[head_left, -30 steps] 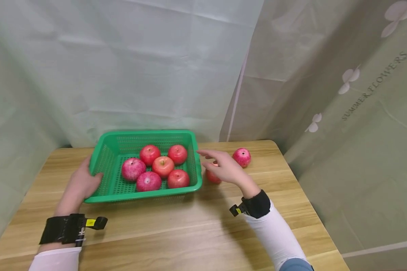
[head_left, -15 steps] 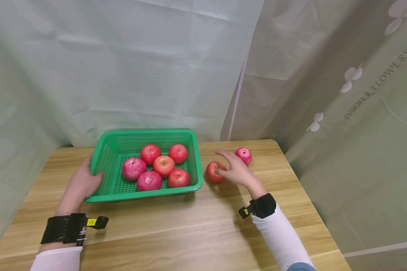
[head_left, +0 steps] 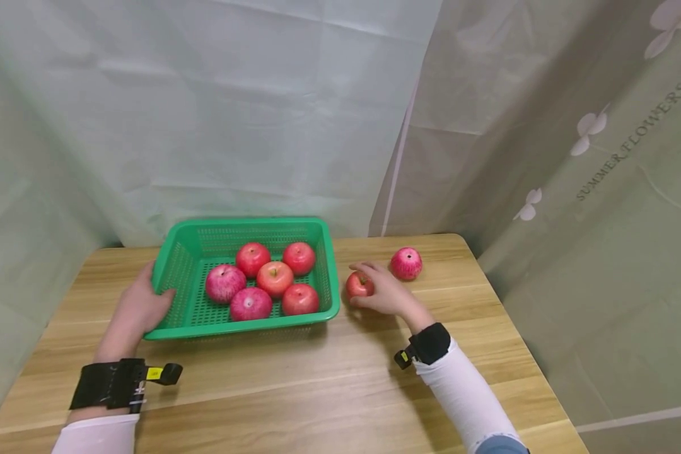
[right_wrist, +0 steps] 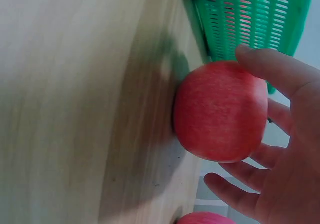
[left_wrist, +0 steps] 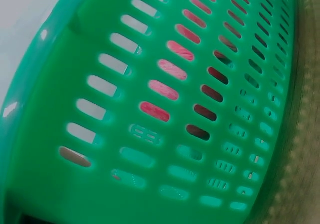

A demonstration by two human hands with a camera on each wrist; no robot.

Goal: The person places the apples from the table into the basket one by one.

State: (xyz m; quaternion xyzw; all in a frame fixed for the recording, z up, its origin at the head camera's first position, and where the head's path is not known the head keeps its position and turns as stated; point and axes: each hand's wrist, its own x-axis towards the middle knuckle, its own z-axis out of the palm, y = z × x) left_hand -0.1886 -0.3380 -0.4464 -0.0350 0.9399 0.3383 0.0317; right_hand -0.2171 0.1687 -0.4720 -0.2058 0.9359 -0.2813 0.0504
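Note:
My left hand (head_left: 140, 304) grips the left end of a green plastic basket (head_left: 241, 328), thumb over the rim and fingers hidden outside it. Several red and pink-striped apples (head_left: 275, 279) lie in the basket, most toward its right side. Just right of the basket, my right hand (head_left: 387, 291) curls round a red apple (head_left: 359, 285) on the table. In the right wrist view the thumb (right_wrist: 272, 67) lies along one side of this apple and the fingers reach behind it. The left wrist view is filled by the slotted basket wall (left_wrist: 165, 129).
A pink-striped apple (head_left: 406, 263) stands on the wooden table (head_left: 318, 391) behind and right of my right hand. Pale cloth curtains (head_left: 232, 126) hang at the back and both sides, close to the table edges.
My right hand drew back right from the basket's right rim, then came left and lower round the red apple. The left hand and basket have hardly moved.

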